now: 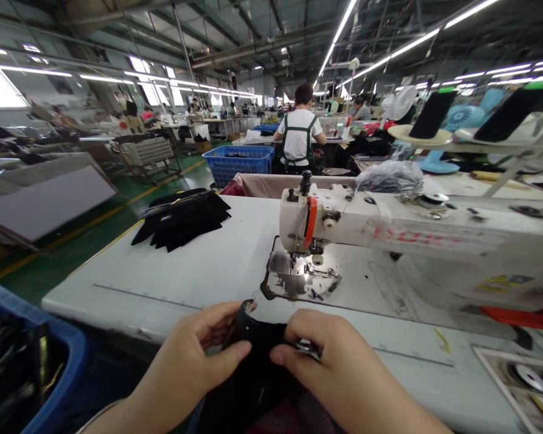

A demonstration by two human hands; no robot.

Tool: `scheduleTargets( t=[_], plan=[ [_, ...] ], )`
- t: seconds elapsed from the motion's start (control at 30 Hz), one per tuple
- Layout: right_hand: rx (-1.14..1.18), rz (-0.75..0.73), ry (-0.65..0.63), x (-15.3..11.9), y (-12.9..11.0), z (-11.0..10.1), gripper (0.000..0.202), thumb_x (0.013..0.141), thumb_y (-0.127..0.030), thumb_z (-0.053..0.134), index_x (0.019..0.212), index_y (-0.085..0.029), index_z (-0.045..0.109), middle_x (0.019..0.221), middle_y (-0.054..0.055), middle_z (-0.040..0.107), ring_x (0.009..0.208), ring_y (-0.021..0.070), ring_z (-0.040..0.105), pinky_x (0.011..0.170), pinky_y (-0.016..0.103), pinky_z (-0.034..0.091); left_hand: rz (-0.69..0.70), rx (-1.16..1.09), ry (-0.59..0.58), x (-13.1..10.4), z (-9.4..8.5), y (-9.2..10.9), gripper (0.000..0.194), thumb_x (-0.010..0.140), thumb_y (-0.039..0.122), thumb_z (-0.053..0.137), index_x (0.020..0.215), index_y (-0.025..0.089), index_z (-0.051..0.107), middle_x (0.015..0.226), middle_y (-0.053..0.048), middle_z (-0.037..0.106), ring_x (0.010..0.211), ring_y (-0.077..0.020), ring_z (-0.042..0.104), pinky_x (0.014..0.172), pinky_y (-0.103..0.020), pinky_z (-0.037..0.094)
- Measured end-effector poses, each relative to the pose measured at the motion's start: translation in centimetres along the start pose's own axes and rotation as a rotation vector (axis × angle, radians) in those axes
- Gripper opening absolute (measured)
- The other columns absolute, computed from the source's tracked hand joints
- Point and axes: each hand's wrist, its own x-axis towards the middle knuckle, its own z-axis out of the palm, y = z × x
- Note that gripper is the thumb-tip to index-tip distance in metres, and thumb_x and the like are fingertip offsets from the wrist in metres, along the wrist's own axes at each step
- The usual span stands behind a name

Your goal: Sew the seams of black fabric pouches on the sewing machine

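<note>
Bench (199, 265) white and wide, industrial sewing machine (389, 235) across its right half. Stack of black cut pieces (183, 220) at far left edge, well apart from the hands. Black fabric piece (257, 355) at the near edge, just before the needle plate (298, 280). Left hand (194, 355) and right hand (339, 367) both pinching it, fingers (228, 352) closed on the cloth. Best done with edges matched, cloth flat, fingertips kept clear of the needle.
</note>
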Motion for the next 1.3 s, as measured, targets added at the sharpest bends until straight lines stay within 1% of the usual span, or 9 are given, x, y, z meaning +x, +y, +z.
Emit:
scheduleTargets(
  t=[0.07,0.13,0.23,0.43,0.73,0.9,1.03,1.17,1.3],
  plan=[
    [-0.047,-0.009,0.015,-0.4,0.0,0.0,0.028,0.077,-0.019,0.076,0.062,-0.019,0.053,0.063,-0.006,0.056,0.06,0.0118,0.051,0.054,0.024,0.031,0.061,0.17,0.117,-0.2,0.2,-0.1,0.037,0.073,0.026,0.076,0.11,0.025,0.071,0.103,-0.002,0.076,0.098,-0.025,0.07,0.088,-0.029,0.055],
    [-0.012,-0.049,0.043,-0.7,-0.1,0.0,0.023,0.077,-0.019,0.075,0.065,-0.02,0.055,0.07,-0.005,0.058,0.065,0.012,0.054,0.057,0.024,0.033,0.072,0.226,0.152,-0.4,0.3,0.0,0.026,0.074,0.027,0.073,0.099,0.023,0.073,0.096,-0.002,0.076,0.091,-0.0232,0.071,0.083,-0.027,0.056],
    [0.084,-0.052,0.075,-1.0,-0.1,-0.3,0.015,0.081,-0.017,0.069,0.072,-0.022,0.059,0.081,-0.004,0.062,0.074,0.0127,0.057,0.065,0.025,0.039,0.009,0.133,0.162,-0.5,0.5,0.7,0.02,0.075,0.03,0.072,0.093,0.021,0.073,0.091,-0.002,0.075,0.087,-0.0218,0.071,0.077,-0.026,0.057],
    [0.07,-0.007,0.092,-1.5,0.5,-0.6,0.015,0.082,-0.026,0.068,0.071,-0.023,0.059,0.077,-0.004,0.061,0.072,0.014,0.057,0.064,0.026,0.039,-0.05,-0.001,0.186,-0.6,0.8,1.0,0.022,0.072,0.027,0.076,0.09,0.017,0.072,0.09,-0.005,0.076,0.086,-0.0206,0.07,0.079,-0.025,0.055],
    [0.055,0.078,0.077,-1.4,0.5,-1.0,0.018,0.083,-0.031,0.064,0.069,-0.023,0.055,0.074,-0.004,0.062,0.07,0.0142,0.057,0.063,0.026,0.04,-0.081,-0.155,0.108,-0.5,1.2,0.6,0.016,0.074,0.03,0.079,0.082,0.017,0.074,0.081,-0.003,0.072,0.076,-0.0168,0.064,0.071,-0.023,0.052],
    [0.09,0.154,0.1,-1.7,0.8,-2.3,0.013,0.08,-0.032,0.065,0.07,-0.023,0.06,0.076,-0.004,0.064,0.066,0.0135,0.054,0.06,0.026,0.038,-0.109,-0.211,0.0,-0.3,0.3,0.8,0.015,0.08,0.032,0.077,0.085,0.019,0.073,0.082,-0.003,0.072,0.074,-0.0173,0.065,0.072,-0.026,0.054],
    [0.233,0.213,0.126,-2.4,1.7,-2.9,0.011,0.078,-0.032,0.065,0.073,-0.023,0.065,0.08,-0.002,0.065,0.061,0.0128,0.048,0.056,0.025,0.036,-0.109,-0.133,-0.035,0.1,-0.9,0.7,0.019,0.084,0.035,0.074,0.095,0.021,0.071,0.082,-0.003,0.072,0.077,-0.0203,0.067,0.077,-0.031,0.056],
    [0.491,0.292,0.177,-2.3,2.2,0.4,0.016,0.075,-0.027,0.067,0.073,-0.022,0.052,0.059,-0.007,0.044,0.053,0.0112,0.041,0.051,0.022,0.034,-0.048,0.159,-0.06,1.4,-2.5,2.8,0.023,0.089,0.042,0.065,0.095,0.021,0.068,0.084,-0.002,0.069,0.079,-0.0207,0.065,0.071,-0.028,0.053],
    [0.735,0.252,0.214,-1.0,2.0,5.9,0.029,0.072,-0.019,0.07,0.078,-0.023,0.042,0.062,-0.009,0.045,0.05,0.0085,0.044,0.049,0.019,0.036,0.275,0.747,-0.176,5.2,-3.1,6.0,0.019,0.093,0.037,0.054,0.091,0.022,0.066,0.086,-0.002,0.067,0.082,-0.0214,0.063,0.074,-0.029,0.05]
  ],
)
